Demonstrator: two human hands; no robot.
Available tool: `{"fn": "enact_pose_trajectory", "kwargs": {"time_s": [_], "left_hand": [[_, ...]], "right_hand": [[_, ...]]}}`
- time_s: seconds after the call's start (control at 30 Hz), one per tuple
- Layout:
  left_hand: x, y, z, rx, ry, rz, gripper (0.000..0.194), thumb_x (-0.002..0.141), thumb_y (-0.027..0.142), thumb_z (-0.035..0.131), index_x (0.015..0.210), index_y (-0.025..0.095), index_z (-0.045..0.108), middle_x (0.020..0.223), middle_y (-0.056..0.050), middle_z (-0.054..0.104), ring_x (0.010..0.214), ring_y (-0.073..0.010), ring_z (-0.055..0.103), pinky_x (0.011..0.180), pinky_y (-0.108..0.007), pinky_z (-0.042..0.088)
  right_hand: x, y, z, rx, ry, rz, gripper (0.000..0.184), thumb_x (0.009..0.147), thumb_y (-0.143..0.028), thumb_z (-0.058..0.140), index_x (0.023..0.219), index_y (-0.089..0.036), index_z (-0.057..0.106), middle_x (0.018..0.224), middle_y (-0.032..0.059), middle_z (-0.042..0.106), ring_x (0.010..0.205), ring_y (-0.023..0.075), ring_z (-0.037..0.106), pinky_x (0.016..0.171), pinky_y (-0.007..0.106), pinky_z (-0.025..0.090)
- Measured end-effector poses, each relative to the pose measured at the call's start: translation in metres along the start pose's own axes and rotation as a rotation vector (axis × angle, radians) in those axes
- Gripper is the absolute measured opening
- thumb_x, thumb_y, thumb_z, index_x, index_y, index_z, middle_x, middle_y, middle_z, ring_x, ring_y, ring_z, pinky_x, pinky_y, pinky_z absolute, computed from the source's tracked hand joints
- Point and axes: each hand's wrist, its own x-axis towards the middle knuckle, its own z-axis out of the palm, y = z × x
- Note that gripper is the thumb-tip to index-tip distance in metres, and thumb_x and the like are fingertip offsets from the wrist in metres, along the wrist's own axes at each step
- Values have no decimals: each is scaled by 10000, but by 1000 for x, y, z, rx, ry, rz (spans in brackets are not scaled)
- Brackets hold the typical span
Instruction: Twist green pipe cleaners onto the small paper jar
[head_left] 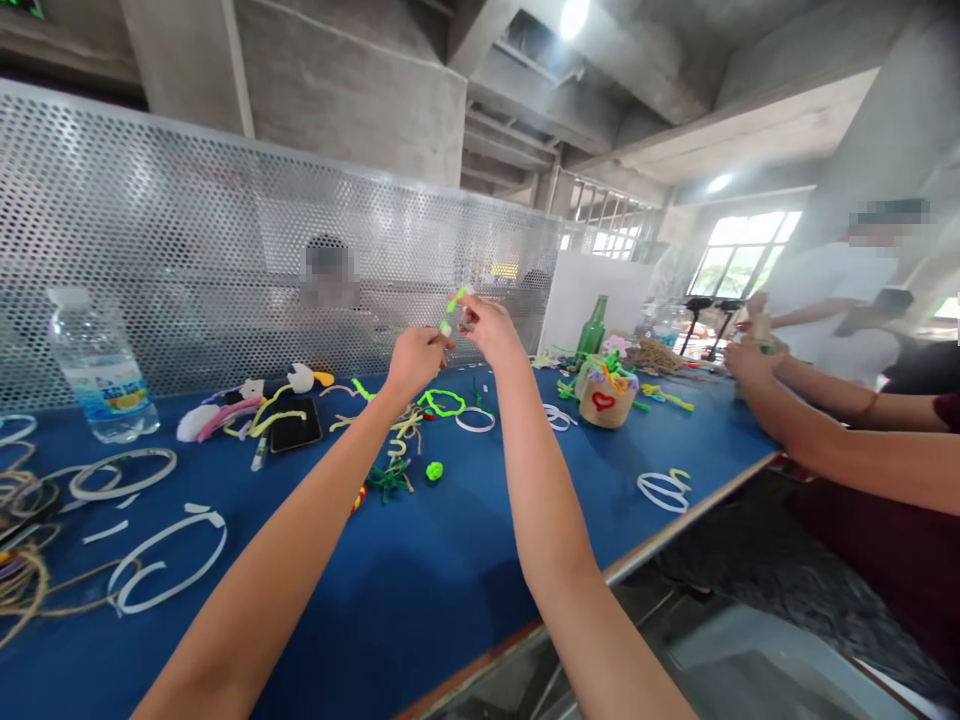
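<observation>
Both my hands are raised above the blue table, close together. A short bright green pipe cleaner shows at the fingers, with small white bits near it. My left hand is closed, its fingertips pinching the lower end. My right hand pinches the upper end between thumb and fingers. Below them on the table lie a looped bright green pipe cleaner, a small green ball and a dark green tangle of stems. A red and yellow piece is partly hidden behind my left forearm.
At left are a water bottle, a black phone, white strip rings and twine. A decorated pot and green bottle stand at right. A perforated metal screen backs the table. A co-worker's hands work at far right.
</observation>
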Motion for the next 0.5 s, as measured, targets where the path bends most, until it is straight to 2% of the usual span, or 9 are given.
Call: {"fn": "enact_pose_trajectory", "kwargs": {"time_s": [0.13,0.2,0.3,0.5], "left_hand": [[-1,-1,-8,48,62,-22,292,814,149,466,615,131,679,444,5,530,466,-120,488,526,-227,367],[-2,-3,-10,55,55,-18,297,804,132,463,588,128,667,440,2,527,475,-121,494,534,-225,368],[-2,-4,-10,52,42,-18,278,786,112,454,629,122,683,438,8,531,468,-119,488,525,-218,366],[2,-10,-3,9,35,5,276,773,122,446,651,123,693,436,8,525,476,-123,501,546,-222,389]], "right_hand": [[-5,6,7,-44,-254,68,216,581,-351,767,686,-181,683,602,-33,544,588,86,493,589,234,433],[-5,9,13,-80,-275,84,203,562,-304,778,649,-165,659,585,-30,558,554,84,497,554,232,423],[-2,12,22,-82,-170,73,150,589,-235,745,594,-161,615,540,-43,529,505,72,474,499,218,378],[3,17,29,-31,77,61,95,616,-164,709,601,-155,616,605,-44,548,540,50,471,523,200,362]]}}
